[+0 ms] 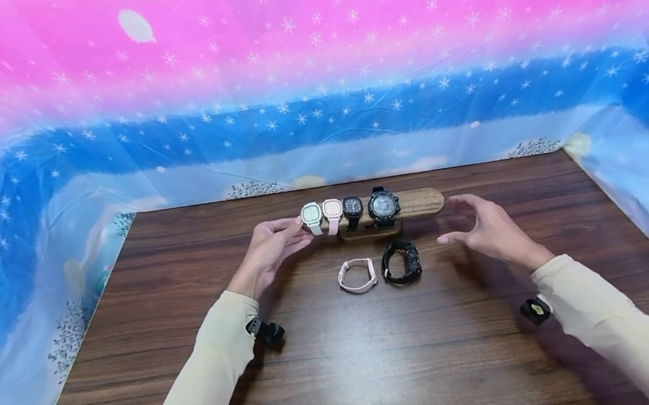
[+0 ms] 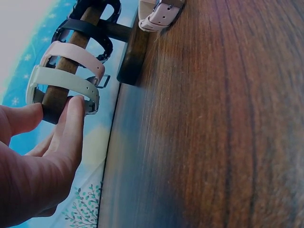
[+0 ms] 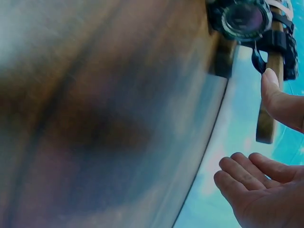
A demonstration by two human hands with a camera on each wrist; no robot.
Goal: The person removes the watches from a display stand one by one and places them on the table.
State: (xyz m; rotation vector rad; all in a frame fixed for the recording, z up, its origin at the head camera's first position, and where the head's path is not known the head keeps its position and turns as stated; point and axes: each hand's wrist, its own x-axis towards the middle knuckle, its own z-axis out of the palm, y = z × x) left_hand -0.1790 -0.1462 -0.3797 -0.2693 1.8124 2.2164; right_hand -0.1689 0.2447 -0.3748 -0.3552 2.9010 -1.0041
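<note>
A wooden watch stand carries a mint watch, a pink watch, a black square-faced watch and a larger black round-faced watch. My left hand pinches the stand's left end beside the mint watch; in the left wrist view the thumb and fingers of that hand lie on either side of the bar. Off the stand's right end, my right hand is held with thumb and fingers spread, holding nothing.
In front of the stand, a pale pink watch and a black sports watch rest on the brown wooden table with their bands looped. A pink and blue snowflake cloth rises behind the table and along its sides.
</note>
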